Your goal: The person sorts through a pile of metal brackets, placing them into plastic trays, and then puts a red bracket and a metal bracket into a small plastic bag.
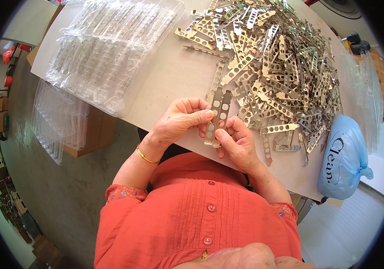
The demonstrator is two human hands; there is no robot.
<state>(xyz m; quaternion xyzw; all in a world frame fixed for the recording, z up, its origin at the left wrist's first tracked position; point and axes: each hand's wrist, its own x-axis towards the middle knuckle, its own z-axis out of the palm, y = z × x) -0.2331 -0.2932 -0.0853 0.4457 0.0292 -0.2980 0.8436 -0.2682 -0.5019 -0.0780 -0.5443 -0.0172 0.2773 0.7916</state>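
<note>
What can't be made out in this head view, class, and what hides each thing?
Head view: some fingertips of the left hand and right hand, behind the held metal strips.
Head view: the lower pieces in the pile, covered by those on top.
Head view: whatever the blue bag contains, hidden by its plastic.
Head view: the rest of the fan, cut off by the top edge.

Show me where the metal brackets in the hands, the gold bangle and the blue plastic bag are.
Metal brackets (220, 110): head view, on solid metal between the holes.
Gold bangle (143, 156): head view, on the front of its band.
Blue plastic bag (349, 154): head view, middle of its bulging side.
</note>
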